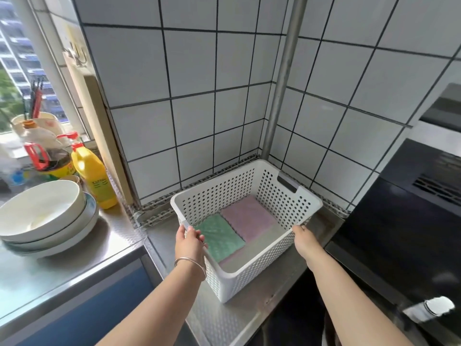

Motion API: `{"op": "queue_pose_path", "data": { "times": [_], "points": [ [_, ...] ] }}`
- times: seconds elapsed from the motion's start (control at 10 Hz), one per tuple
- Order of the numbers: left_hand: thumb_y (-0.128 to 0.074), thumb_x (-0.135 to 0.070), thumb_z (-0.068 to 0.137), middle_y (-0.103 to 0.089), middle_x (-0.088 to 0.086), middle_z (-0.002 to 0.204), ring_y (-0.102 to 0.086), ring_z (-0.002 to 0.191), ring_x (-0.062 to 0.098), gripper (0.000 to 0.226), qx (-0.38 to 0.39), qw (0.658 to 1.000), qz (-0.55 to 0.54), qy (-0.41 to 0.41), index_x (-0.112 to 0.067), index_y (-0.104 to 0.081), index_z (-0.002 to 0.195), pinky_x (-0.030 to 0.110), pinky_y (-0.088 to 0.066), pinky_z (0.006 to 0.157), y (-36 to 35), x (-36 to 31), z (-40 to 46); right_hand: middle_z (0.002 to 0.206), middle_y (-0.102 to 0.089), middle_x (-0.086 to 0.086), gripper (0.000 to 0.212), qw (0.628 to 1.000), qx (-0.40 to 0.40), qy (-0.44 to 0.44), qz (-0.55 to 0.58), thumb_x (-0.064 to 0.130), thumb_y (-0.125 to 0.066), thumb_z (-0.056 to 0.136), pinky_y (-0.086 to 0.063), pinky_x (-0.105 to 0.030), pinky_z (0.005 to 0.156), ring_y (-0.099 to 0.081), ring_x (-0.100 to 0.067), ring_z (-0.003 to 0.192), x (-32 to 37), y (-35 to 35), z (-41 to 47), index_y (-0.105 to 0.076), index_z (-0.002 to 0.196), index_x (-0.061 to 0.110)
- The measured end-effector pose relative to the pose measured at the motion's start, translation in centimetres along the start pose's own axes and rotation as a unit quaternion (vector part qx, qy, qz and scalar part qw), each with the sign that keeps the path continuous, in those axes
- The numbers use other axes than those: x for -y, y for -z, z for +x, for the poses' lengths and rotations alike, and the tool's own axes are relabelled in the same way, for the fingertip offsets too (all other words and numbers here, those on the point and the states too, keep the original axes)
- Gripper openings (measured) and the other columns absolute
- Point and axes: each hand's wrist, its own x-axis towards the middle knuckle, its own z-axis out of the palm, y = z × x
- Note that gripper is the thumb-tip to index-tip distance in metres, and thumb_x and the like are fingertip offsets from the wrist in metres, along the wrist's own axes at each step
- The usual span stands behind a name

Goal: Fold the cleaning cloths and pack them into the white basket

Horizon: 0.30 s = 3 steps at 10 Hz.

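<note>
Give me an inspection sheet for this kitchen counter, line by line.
Surface: stainless steel counter, in a tiled corner.
Job's things: white perforated plastic basket on the counter; folded green cloth and folded pink cloth lie flat inside, side by side.
Clutter: stacked white bowls, yellow plastic bottle, more bottles behind.
Grippers: left hand and right hand each grip a basket rim.
Cables: nothing seen.
Surroundings: steel pipe, window, black appliance.
</note>
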Motion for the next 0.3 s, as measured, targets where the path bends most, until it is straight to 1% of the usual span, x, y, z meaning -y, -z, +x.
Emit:
{"op": "queue_pose_path", "data": {
  "times": [0.1,0.2,0.3],
  "points": [
    [-0.032,-0.014,0.1,-0.04,-0.002,0.065,-0.042,0.048,0.005,0.036,0.029,0.999,-0.008,0.021,-0.014,-0.042,0.134,0.011,-0.039,0.037,0.1,-0.7,-0.4,0.131,-0.047,-0.02,0.041,1.0,-0.003,-0.014,0.01,0.022,-0.026,0.099,-0.034,-0.038,0.097,-0.044,-0.034,0.118,0.2,0.0,0.1,-0.04,0.129,-0.002],
    [-0.037,-0.015,0.099,-0.049,0.0,0.071,-0.049,0.054,0.005,0.035,0.044,0.998,-0.023,0.05,-0.017,-0.045,0.133,0.011,-0.044,0.04,0.6,-1.2,-0.4,0.105,-0.05,-0.014,0.036,0.999,0.007,-0.021,0.036,0.023,-0.025,0.099,-0.033,-0.034,0.085,-0.048,-0.027,0.094,0.3,-0.1,0.3,-0.043,0.123,0.003],
    [-0.046,-0.022,0.096,-0.063,0.005,0.11,-0.06,0.095,0.014,0.039,0.047,0.996,0.019,0.076,-0.018,-0.045,0.134,0.021,-0.052,0.067,1.5,-2.0,-0.9,0.129,-0.049,-0.015,0.039,0.993,-0.017,-0.03,0.113,0.02,-0.033,0.098,-0.038,-0.041,0.103,-0.047,-0.031,0.114,0.7,1.0,0.1,-0.043,0.131,0.002]
  ]
}}
